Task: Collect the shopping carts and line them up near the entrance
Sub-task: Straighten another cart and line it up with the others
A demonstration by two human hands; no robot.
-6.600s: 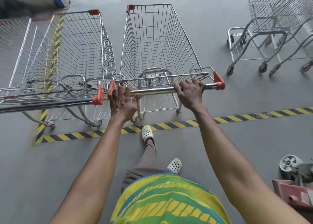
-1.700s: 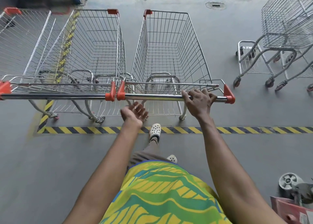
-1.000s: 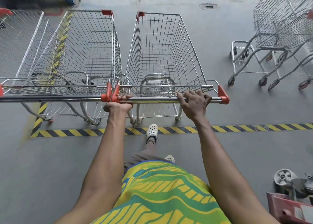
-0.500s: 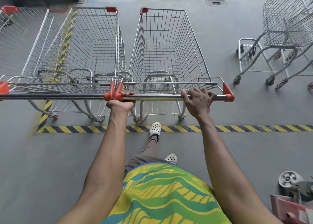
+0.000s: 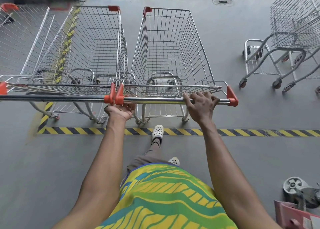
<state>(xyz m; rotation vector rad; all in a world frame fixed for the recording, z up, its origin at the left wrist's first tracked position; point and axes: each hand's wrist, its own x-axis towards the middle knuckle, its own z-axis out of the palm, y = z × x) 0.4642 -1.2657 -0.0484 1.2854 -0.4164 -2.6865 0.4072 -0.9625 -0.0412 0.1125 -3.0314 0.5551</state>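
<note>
Just past the yellow and black stripe [image 5: 242,132] stands a shiny wire shopping cart [image 5: 169,51] with red corners. It is right beside a second cart [image 5: 93,46] on its left, and their red handle ends sit just beside each other. The left hand [image 5: 121,110] holds the silver handle bar [image 5: 155,100] from below with its fingers curled round it, the right hand [image 5: 200,105] lies on top with its fingers wrapped over the bar, and other carts [image 5: 294,20] stand well apart on the right.

On the cart [image 5: 169,55] handle [image 5: 155,100], the left hand [image 5: 121,110] grips underhand at its left end and the right hand [image 5: 200,105] overhand; a second cart [image 5: 86,46] stands just beside.
</note>
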